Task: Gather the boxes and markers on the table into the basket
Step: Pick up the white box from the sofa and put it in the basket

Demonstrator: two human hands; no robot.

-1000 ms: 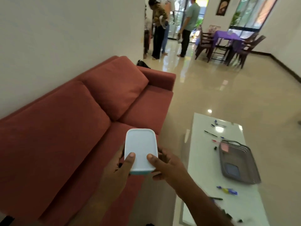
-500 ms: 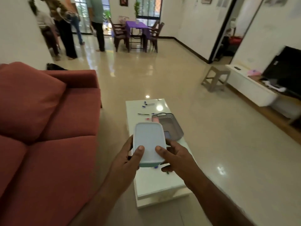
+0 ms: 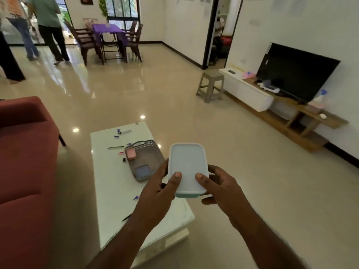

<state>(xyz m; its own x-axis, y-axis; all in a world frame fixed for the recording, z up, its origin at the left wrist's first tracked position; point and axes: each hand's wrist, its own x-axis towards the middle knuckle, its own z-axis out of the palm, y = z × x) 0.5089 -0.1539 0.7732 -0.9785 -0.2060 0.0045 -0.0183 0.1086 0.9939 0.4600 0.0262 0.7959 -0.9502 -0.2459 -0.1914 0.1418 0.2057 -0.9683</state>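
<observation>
I hold a white-lidded teal box [image 3: 187, 167] in both hands, in the air above the near right part of the white table [image 3: 114, 193]. My left hand [image 3: 157, 193] grips its left side with the thumb on the lid; my right hand [image 3: 219, 188] grips its right side the same way. A grey perforated basket [image 3: 153, 154] lies on the table beyond, holding a small pink box [image 3: 131, 153] and a small blue box [image 3: 143, 171]. Several markers and pens [image 3: 116, 147] lie scattered on the table around the basket.
A red sofa [image 3: 25, 171] stands left of the table. To the right are a low TV unit with a black screen [image 3: 295, 72] and a grey stool [image 3: 210, 85]. People stand at the far left near a purple dining table [image 3: 107, 30]. Shiny floor lies between.
The view has swung right, away from the sofa and onto the table and room. The box stays held in both hands and now hangs over the table's near right part.
</observation>
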